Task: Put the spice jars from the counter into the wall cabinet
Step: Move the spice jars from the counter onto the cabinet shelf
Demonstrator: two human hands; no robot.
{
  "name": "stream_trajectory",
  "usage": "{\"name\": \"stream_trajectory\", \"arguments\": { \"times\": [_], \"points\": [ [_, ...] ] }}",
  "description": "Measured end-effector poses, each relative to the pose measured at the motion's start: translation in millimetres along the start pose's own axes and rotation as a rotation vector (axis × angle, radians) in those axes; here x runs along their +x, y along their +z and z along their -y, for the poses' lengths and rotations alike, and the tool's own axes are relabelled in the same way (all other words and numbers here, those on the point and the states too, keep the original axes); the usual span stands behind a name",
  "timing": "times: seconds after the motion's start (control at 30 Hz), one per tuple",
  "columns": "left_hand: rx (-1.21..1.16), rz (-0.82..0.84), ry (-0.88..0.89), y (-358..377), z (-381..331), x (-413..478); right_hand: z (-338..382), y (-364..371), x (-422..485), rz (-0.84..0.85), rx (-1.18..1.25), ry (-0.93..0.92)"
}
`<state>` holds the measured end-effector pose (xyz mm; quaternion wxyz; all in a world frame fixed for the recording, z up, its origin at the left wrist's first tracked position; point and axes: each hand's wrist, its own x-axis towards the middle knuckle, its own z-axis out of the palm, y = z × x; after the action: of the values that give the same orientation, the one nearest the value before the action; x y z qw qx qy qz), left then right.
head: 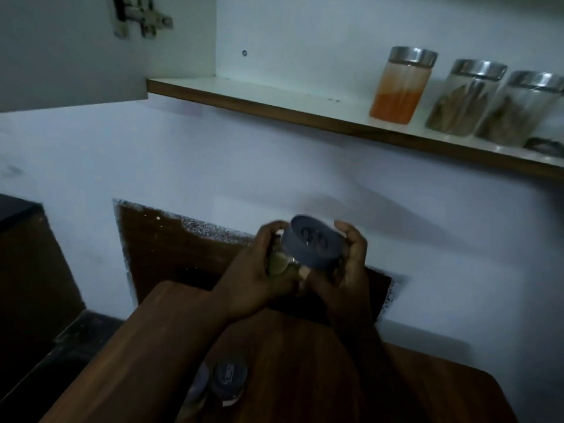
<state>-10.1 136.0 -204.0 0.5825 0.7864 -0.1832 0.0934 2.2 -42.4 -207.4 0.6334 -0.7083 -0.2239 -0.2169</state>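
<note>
A clear spice jar with a grey lid [314, 241] is held above the wooden counter [305, 361], tilted with its lid toward the wall. My left hand [262, 276] grips its left side and bottom. My right hand [351, 264] curls around its right side. Greenish contents show between the fingers. Two more grey-lidded jars [229, 378] stand on the counter below my left forearm, partly hidden. The wall cabinet shelf [274, 94] above carries an orange-filled jar [399, 87] and two jars of brown spices [460, 102] [515, 111], all with steel lids.
The cabinet door [73, 50] hangs open at the upper left, its hinge visible. The shelf's left half is bare. A dark round object [546, 146] lies at the shelf's right edge. A dark counter and cupboard [30, 270] sit at the left. The scene is dim.
</note>
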Motion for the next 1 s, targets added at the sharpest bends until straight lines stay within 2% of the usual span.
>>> {"name": "stream_trajectory", "arguments": {
  "times": [0.13, 0.27, 0.4, 0.47, 0.53, 0.63, 0.73, 0.9, 1.0],
  "points": [
    [0.069, -0.163, 0.177, 9, -43, 52, 30, -27, 48, -0.027, -0.017, -0.114],
    [0.212, -0.352, 0.348, 22, -101, 104, 77, -43, 112, -0.103, -0.18, -0.227],
    [0.399, -0.642, 0.428, 23, -151, 163, 116, -58, 190, -0.22, -0.381, -0.397],
    [0.465, -0.741, 0.396, 17, -167, 192, 125, -61, 223, -0.223, -0.407, -0.394],
    [0.552, -0.747, 0.31, 11, -176, 218, 127, -64, 251, -0.159, -0.414, -0.329],
    [0.699, -0.665, 0.136, 9, -172, 247, 112, -65, 280, -0.043, -0.513, -0.228],
    [0.723, -0.616, -0.007, 12, -156, 262, 88, -61, 286, 0.017, -0.612, -0.147],
    [0.861, -0.577, -0.119, 5, -145, 278, 80, -57, 288, -0.109, -0.725, -0.204],
    [0.863, -0.562, -0.202, 8, -149, 278, 83, -58, 280, -0.178, -0.796, -0.272]
  ]
}}
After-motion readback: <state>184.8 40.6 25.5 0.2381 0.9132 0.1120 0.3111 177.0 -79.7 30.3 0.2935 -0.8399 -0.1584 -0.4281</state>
